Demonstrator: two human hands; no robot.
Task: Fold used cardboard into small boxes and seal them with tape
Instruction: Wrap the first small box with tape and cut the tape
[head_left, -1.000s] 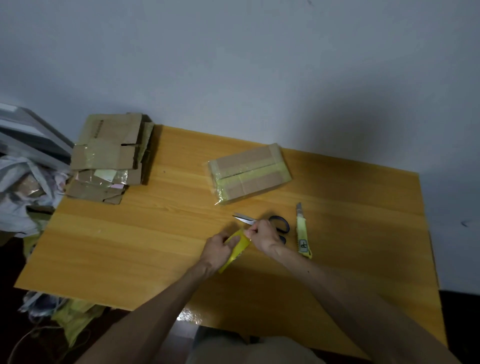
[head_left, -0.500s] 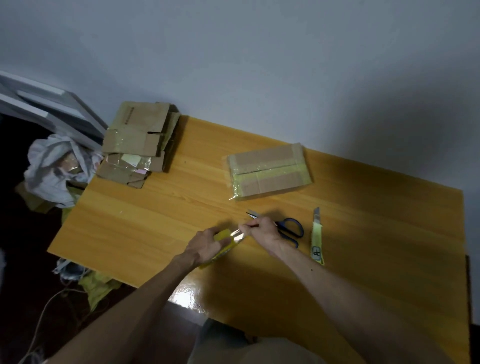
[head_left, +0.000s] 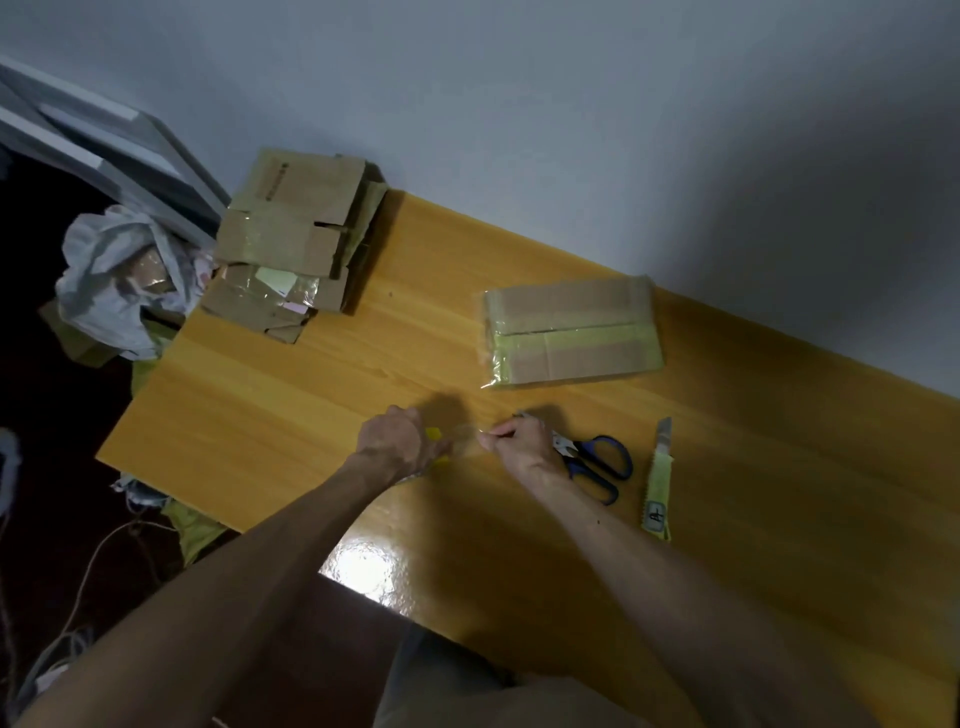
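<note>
We've just pulled apart: left hand clamped on the tape roll, right hand pinching the tape strip. Fresh length coming, probably for the box just beyond.

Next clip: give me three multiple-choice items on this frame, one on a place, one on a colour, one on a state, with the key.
1. Where does the flat cardboard stack lie?
A) far left corner of the table
B) near right corner
C) dead centre
2. What colour are the handles of the scissors?
A) red
B) blue
C) green
3. What is the left hand doing?
A) lying flat
B) gripping the yellow tape roll
C) holding the scissors
Key: 1 A, it sits at that corner by the wall; 2 B, both loops show blue; 3 B, it is closed round the roll.
</note>
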